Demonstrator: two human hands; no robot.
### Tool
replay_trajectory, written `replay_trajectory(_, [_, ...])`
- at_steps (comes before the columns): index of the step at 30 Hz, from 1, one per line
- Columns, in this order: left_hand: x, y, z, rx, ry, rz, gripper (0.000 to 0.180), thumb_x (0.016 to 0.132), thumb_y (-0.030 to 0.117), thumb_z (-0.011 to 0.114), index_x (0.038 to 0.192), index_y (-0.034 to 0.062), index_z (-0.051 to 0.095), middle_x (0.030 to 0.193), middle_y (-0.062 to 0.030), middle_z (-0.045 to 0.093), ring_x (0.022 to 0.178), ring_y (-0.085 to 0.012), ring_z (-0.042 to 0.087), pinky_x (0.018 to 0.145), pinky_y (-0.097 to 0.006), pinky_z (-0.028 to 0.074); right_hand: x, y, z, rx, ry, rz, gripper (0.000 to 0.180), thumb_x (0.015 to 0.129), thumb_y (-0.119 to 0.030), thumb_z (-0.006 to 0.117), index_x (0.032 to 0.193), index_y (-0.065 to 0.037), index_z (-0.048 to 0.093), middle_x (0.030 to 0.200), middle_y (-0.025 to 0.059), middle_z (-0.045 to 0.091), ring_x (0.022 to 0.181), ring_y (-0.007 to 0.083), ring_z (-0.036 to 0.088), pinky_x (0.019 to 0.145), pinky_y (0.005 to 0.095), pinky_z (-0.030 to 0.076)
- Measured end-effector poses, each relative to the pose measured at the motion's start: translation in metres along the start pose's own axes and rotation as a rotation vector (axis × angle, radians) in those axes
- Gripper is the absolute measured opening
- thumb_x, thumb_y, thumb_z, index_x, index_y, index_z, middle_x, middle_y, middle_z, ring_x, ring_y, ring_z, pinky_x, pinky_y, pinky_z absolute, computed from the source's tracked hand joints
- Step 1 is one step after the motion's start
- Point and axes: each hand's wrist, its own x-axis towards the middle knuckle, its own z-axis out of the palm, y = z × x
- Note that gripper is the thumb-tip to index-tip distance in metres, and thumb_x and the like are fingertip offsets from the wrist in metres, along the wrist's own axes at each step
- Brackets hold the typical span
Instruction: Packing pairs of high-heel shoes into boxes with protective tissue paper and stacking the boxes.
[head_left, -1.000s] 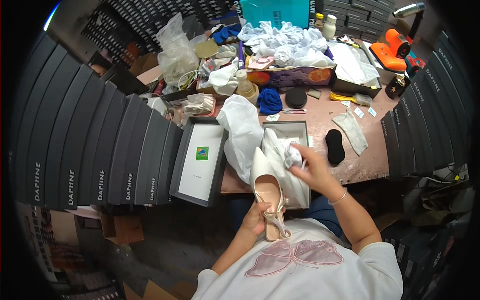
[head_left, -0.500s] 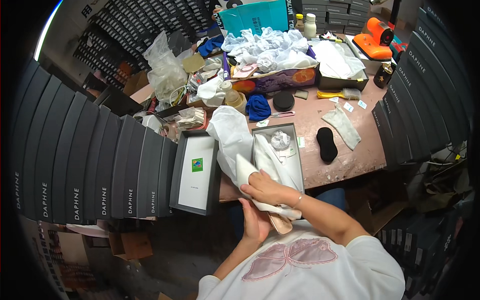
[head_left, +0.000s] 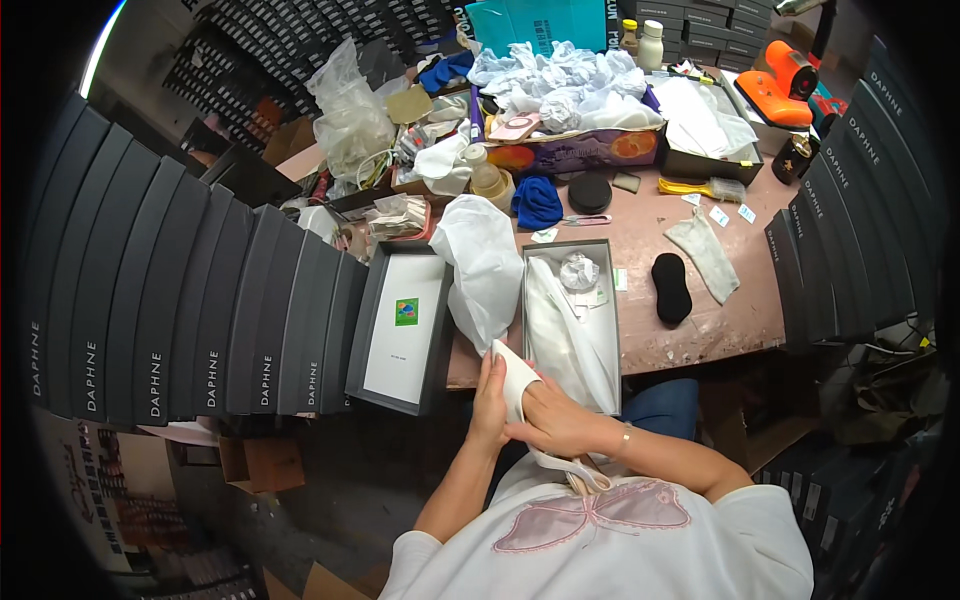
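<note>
A white pointed shoe (head_left: 512, 376) with an ankle strap is held between my hands in front of my chest, toe pointing away from me. My left hand (head_left: 488, 408) grips its left side, thumb near the toe. My right hand (head_left: 562, 416) is on the shoe's right side, its fingers partly hidden at the shoe's opening; a bracelet is on that wrist. Just beyond, an open grey shoebox (head_left: 613, 345) holds white tissue (head_left: 562, 335) and a crumpled paper ball (head_left: 579, 271). White wrapping paper (head_left: 478, 265) lies between that box and a grey lid (head_left: 392, 350) with its white inside up.
Grey shoeboxes stand in a row (head_left: 215, 310) on the left and in stacks (head_left: 850, 215) on the right. Farther back are a carton of crumpled paper (head_left: 580, 152), a yellow brush (head_left: 700, 187), a black oval pad (head_left: 671, 288), a white cloth (head_left: 704, 255) and a blue cloth (head_left: 538, 203).
The shoe has turned in my hands, and its strap now hangs nearer my chest. My left hand has risen along its side, and my right hand has lowered. The whole view has shifted slightly.
</note>
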Motion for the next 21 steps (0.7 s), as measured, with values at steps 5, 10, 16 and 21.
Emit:
replay_trajectory(5, [0.01, 0.008, -0.004, -0.163, -0.129, -0.045, 0.048, 0.101, 0.036, 0.041, 0.14, 0.0096, 0.03, 0.106, -0.0138, 0.057, 0.096, -0.0239, 0.061, 0.082, -0.038, 0.053, -0.041, 0.005, -0.058, 0.296, -0.096, 0.249, 0.055, 0.092, -0.04, 0.046, 0.135, -0.005, 0.047, 0.14, 0.0243, 0.04, 0.132, 0.0406, 0.033, 0.109, 0.0523, 0.023])
replay_trajectory(10, [0.015, 0.008, 0.023, -0.167, -0.223, -0.073, 0.049, 0.101, 0.036, 0.041, 0.14, 0.0078, 0.03, 0.12, -0.0121, 0.052, 0.113, -0.0232, 0.053, 0.094, -0.037, 0.047, -0.005, 0.005, -0.067, -0.044, -0.31, 0.297, 0.063, 0.094, -0.051, 0.041, 0.135, -0.004, 0.049, 0.156, 0.0231, 0.002, 0.143, 0.0443, 0.001, 0.11, 0.0619, 0.007])
replay_trajectory(16, [0.006, -0.004, 0.012, -0.067, 0.0, -0.022, 0.052, 0.102, 0.037, 0.04, 0.142, 0.0066, 0.026, 0.135, -0.0137, 0.042, 0.123, -0.0246, 0.047, 0.103, -0.04, 0.04, 0.012, 0.027, 0.001, 0.027, -0.143, 0.488, 0.073, 0.095, -0.06, 0.031, 0.13, 0.0, 0.054, 0.156, 0.0248, 0.0, 0.143, 0.0435, -0.002, 0.108, 0.0654, 0.004])
replay_trajectory(21, [0.001, -0.001, 0.01, -0.121, 0.0, -0.002, 0.052, 0.102, 0.04, 0.038, 0.141, 0.0086, 0.028, 0.135, -0.0124, 0.044, 0.122, -0.0241, 0.048, 0.103, -0.04, 0.04, 0.026, 0.019, 0.0, 0.054, -0.19, 0.517, 0.075, 0.094, -0.06, 0.033, 0.13, 0.002, 0.053, 0.155, 0.026, 0.007, 0.143, 0.0436, -0.002, 0.109, 0.0641, 0.004])
